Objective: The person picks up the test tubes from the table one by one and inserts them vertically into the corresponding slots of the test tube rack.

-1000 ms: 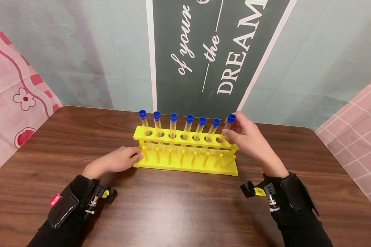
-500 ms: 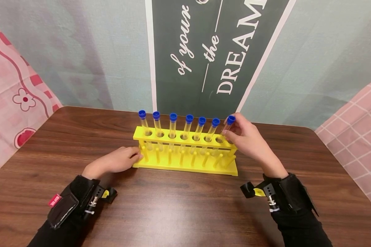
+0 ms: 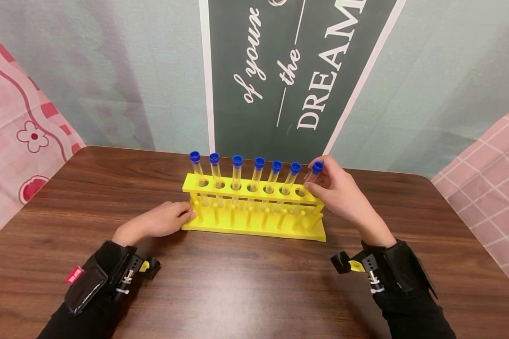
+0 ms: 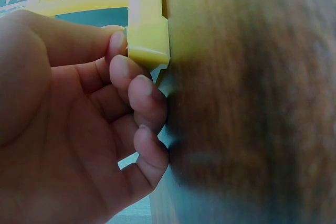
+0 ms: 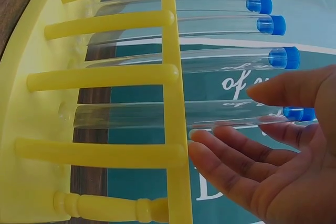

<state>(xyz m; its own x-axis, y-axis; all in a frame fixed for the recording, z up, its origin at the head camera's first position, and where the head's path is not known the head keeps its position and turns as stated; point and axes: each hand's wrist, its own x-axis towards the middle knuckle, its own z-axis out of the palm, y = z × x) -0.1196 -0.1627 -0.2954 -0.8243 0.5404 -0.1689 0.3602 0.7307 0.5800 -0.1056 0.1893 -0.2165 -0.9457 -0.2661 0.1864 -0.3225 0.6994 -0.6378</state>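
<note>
A yellow test tube rack (image 3: 254, 230) stands on the table, with a row of clear, blue-capped test tubes (image 3: 236, 176) upright or slightly tilted in its holes. My left hand (image 3: 163, 219) grips the rack's left end low down; in the left wrist view, thumb and forefinger pinch the yellow base corner (image 4: 149, 45) while the other fingers curl below. At the right end, my right hand (image 3: 341, 190) holds the rightmost test tube (image 5: 121, 116) below its cap between thumb and fingers. That tube passes through its hole, its lower end close to the base.
The brown wooden table (image 3: 233, 287) extends in front of the rack and to both sides. A row of yellow pegs (image 3: 249, 218) rises from the rack's base. Behind the table hangs a grey-green cloth with a dark lettered panel (image 3: 275, 132).
The rightmost test tube has dropped slightly, and my right hand has shifted down a little with it. My left hand stays on the rack's left end.
</note>
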